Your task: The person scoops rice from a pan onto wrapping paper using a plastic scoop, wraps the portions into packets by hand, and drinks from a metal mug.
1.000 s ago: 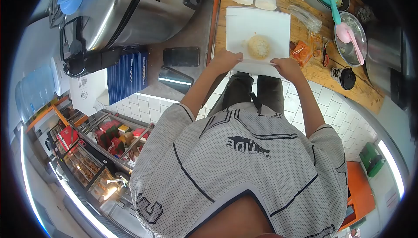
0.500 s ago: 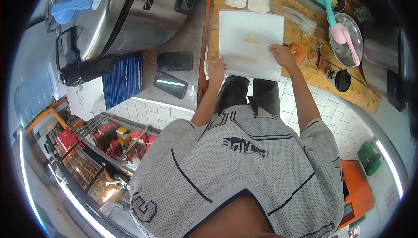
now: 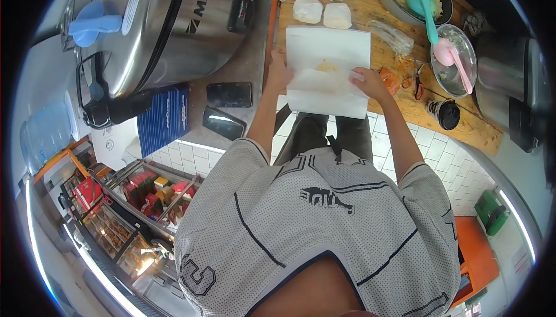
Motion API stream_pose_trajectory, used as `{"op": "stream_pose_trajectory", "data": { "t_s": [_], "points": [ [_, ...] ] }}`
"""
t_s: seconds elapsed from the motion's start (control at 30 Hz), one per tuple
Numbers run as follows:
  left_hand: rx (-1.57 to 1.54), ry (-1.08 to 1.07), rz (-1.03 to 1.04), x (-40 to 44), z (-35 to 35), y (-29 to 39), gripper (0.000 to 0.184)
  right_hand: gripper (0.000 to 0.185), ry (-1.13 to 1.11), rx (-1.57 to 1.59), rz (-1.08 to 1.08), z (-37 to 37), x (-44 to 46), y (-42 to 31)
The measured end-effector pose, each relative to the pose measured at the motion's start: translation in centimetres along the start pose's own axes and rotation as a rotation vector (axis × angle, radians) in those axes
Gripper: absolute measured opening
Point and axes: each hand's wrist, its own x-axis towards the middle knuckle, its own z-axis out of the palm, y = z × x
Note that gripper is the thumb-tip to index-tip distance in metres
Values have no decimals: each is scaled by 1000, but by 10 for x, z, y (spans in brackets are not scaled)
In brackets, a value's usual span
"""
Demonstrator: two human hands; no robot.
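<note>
White paper sheet (image 3: 328, 98), upper centre, right hand (image 3: 369, 83) pinched on its right edge, left hand (image 3: 278, 73) by its left edge, grip unclear, wooden desk (image 3: 470, 126), upper right

Light strips (image 3: 110, 279): harsh white, stretched into curves near the left and right edges
Display case (image 3: 145, 259): small warm lamp inside, burnt out to a pale yellow spot
Steel cooker (image 3: 174, 39): bright streaks and mirrored glare on its rounded side
Phone (image 3: 223, 122): pale reflection across its dark screen
White sheet (image 3: 327, 94): brightly lit, its surface detail faint
Table (image 3: 470, 121): well lit, shadows soft
Frame corners: black, with strong fisheye bowing
Far background: soft, small details unreadable
</note>
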Motion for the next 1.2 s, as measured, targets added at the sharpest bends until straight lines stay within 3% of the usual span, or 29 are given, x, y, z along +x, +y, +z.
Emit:
{"op": "stream_pose_trajectory", "data": {
  "t_s": [0.07,0.17,0.27,0.37,0.47,0.57,0.67,0.73,0.9,1.0,1.1,1.2],
  "points": [
    [168,-42,75,18,2,-15,76,31,-2,171,-24,-4,-2,-4],
    [199,-11,242,17,-12,21,79,34,-30,313,-27,-9,-3,-10],
    [-132,59,128,55,-4,21,75,35,-71,313,-32,-12,-3,-20],
    [70,-249,194,71,-22,63,67,30,-65,278,-70,-8,1,-23],
    [391,-449,435,110,-11,52,57,25,-91,230,-60,-8,9,-29],
    [661,-538,590,104,-10,84,46,24,-85,195,-47,-12,10,-40],
    [572,-452,648,102,8,81,29,25,-68,182,-23,-13,15,-45],
    [665,-514,679,105,16,88,20,26,-49,170,-6,-10,18,-43],
    [516,-517,763,64,8,119,16,29,47,154,74,1,27,-29],
    [542,-426,856,21,5,125,9,31,-11,196,301,-8,27,-42],
    [558,-304,1105,-9,14,110,8,30,143,130,189,8,26,-26],
    [518,-229,1224,-22,24,85,15,27,265,27,108,24,22,-15]
  ]
}}
